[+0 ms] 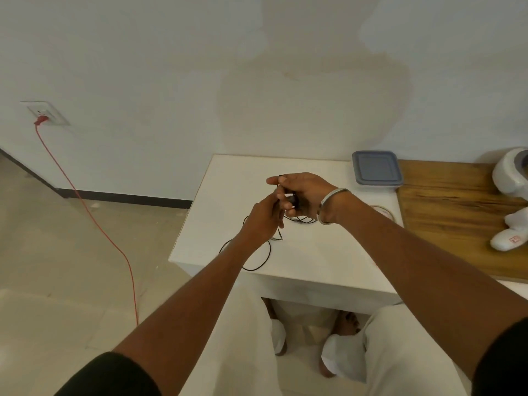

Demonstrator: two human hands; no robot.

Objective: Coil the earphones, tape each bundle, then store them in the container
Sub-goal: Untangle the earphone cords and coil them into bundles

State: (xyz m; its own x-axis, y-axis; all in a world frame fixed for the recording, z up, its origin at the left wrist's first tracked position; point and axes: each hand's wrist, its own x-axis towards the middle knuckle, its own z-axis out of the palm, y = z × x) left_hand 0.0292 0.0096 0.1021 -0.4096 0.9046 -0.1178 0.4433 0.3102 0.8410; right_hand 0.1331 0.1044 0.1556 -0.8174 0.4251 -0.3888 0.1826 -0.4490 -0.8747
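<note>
Hands (285, 201) over white table (328, 252), both fingers (281, 181) pinching black earphones (257, 264).

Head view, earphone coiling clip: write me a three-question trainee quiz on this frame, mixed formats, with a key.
1. True or false: the container at the table's far right corner has its lid on.
2. Multiple choice: the loose part of the earphone cable lies A) on the floor, B) on the white table, C) inside the container.
3. Fill in: the right hand, which holds the coiled part while the left hand pinches the cable, wears a metal ____ at the wrist.

Key: 1 true; 2 B; 3 bangle.
</note>
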